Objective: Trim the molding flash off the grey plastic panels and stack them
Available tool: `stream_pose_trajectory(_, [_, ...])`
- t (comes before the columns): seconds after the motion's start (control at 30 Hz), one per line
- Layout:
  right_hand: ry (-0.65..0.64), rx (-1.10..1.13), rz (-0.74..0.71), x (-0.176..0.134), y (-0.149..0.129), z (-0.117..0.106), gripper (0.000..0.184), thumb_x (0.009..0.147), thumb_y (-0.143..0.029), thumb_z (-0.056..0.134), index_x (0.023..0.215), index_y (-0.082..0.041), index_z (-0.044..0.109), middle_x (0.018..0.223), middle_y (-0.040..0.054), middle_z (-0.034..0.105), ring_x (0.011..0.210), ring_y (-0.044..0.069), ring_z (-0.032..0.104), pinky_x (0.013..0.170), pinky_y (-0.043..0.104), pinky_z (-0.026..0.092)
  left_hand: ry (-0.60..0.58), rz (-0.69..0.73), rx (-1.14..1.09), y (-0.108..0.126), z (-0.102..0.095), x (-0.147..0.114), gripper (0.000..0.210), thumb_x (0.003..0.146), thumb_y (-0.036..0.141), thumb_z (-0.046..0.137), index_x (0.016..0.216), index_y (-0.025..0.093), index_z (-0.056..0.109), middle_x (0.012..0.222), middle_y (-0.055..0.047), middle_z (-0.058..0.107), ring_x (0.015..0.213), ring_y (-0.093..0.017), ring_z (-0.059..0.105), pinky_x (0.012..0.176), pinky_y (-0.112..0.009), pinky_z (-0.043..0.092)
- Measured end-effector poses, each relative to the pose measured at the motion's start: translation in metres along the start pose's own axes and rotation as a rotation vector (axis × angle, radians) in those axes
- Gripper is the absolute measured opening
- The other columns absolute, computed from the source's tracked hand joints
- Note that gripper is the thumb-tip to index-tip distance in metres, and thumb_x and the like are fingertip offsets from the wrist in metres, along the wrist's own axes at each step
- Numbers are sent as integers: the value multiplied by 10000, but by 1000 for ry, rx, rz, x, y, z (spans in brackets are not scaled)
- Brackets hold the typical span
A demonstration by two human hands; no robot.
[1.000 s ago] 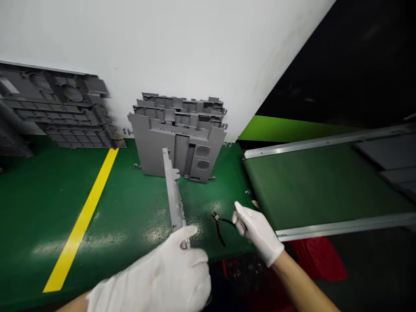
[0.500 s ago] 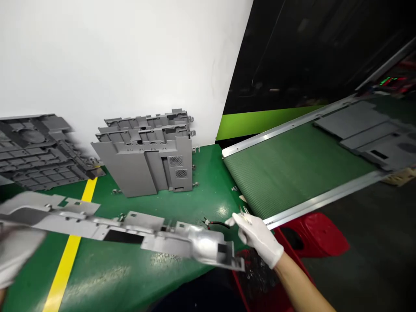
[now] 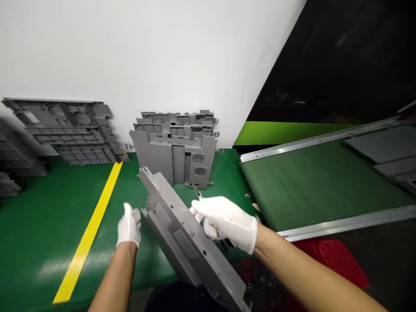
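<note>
A long grey plastic panel (image 3: 185, 234) with cut-outs and small holes is tilted in front of me, above the green table. My left hand (image 3: 129, 225), in a white glove, is at its left edge, fingers curled against it and thumb pointing up. My right hand (image 3: 225, 221), also gloved, is over the panel's right side, its fingers closed around a thin metal blade-like tool (image 3: 196, 190). Only the tool's tip shows; the rest is inside the hand. Behind the panel, several similar grey panels (image 3: 156, 151) stand upright against the white wall.
More grey ribbed panels (image 3: 78, 130) lean at the left. A yellow tape line (image 3: 94, 229) crosses the green table (image 3: 42, 229). To the right runs a green conveyor belt (image 3: 305, 186) bearing grey panels (image 3: 393, 149). A red bin (image 3: 341, 262) stands below it.
The grey panel has swung from lying sideways at the left to slanting between my hands. My right hand has come from beside the conveyor to the panel. The view has shifted left.
</note>
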State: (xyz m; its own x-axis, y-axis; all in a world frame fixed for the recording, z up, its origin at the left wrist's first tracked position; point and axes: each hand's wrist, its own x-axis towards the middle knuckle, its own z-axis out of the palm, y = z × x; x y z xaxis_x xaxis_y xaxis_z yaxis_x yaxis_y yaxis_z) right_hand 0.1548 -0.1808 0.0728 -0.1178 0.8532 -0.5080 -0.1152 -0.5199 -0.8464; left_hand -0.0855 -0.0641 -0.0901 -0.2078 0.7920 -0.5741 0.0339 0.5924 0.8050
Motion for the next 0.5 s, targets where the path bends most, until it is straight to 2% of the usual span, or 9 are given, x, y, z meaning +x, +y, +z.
stream_pose_trajectory(0.03, [2, 12, 29, 7, -1, 9, 321, 940, -463, 563, 836, -165, 625, 508, -74, 472, 357, 63, 321, 382, 220, 190, 66, 103, -127, 17, 0, -1, 552, 927, 707, 351, 969, 226, 618, 1222, -107, 660, 1205, -265, 594, 942, -411, 500])
stream_pose_trajectory(0.07, [-4, 6, 42, 12, -3, 18, 317, 949, -451, 553, 851, -160, 631, 481, -74, 461, 354, 69, 326, 379, 219, 191, 46, 249, -221, 36, 0, -3, 558, 917, 723, 388, 1027, 236, 636, 1300, -86, 639, 1239, -243, 577, 994, -388, 473])
stream_pose_trajectory(0.1, [-19, -16, 44, 16, -4, 26, 314, 954, -442, 550, 855, -157, 636, 458, -71, 452, 357, 76, 339, 382, 219, 204, -25, 405, -265, 56, 2, -6, 543, 908, 717, 425, 1060, 247, 651, 1312, -73, 640, 1252, -238, 566, 1021, -379, 452])
stream_pose_trajectory(0.13, [-45, -45, 38, 18, -5, 32, 312, 958, -438, 549, 856, -157, 640, 442, -69, 448, 364, 81, 349, 390, 219, 226, -82, 549, -268, 75, 5, -9, 483, 896, 673, 495, 1062, 251, 664, 1270, -66, 660, 1225, -238, 577, 1019, -373, 444])
stream_pose_trajectory(0.2, [-112, -126, 1, 18, -5, 41, 334, 979, -456, 522, 858, -169, 641, 439, -63, 457, 390, 91, 369, 421, 225, 286, -185, 688, -168, 103, 13, -13, 325, 804, 528, 696, 909, 222, 674, 1027, -47, 692, 1012, -219, 625, 918, -344, 470])
stream_pose_trajectory(0.27, [-121, -300, -117, 12, 0, 42, 394, 1006, -504, 469, 845, -189, 641, 497, -45, 506, 462, 110, 439, 500, 244, 384, -265, 704, -129, 117, 21, -12, 243, 710, 362, 788, 759, 201, 612, 804, -6, 607, 792, -179, 585, 793, -320, 480])
stream_pose_trajectory(0.33, [-32, -564, -307, -2, 12, 37, 458, 1037, -527, 384, 833, -207, 641, 623, -8, 591, 596, 146, 543, 628, 284, 474, -327, 679, -197, 118, 26, -7, 263, 668, 258, 778, 678, 199, 522, 712, 20, 493, 673, -145, 510, 714, -306, 475])
stream_pose_trajectory(0.4, [80, -843, -469, -22, 28, 30, 497, 1062, -505, 290, 888, -222, 660, 783, 37, 674, 738, 189, 624, 734, 329, 524, -379, 667, -286, 114, 29, -3, 312, 658, 211, 744, 638, 204, 432, 689, 27, 421, 625, -128, 454, 675, -297, 471])
stream_pose_trajectory(0.5, [187, -1152, -536, -58, 51, 29, 422, 1055, -484, 319, 1064, -263, 678, 992, 71, 739, 875, 231, 693, 751, 341, 565, -426, 685, -328, 110, 33, 1, 362, 649, 165, 717, 620, 208, 358, 685, 20, 384, 612, -124, 408, 633, -284, 445])
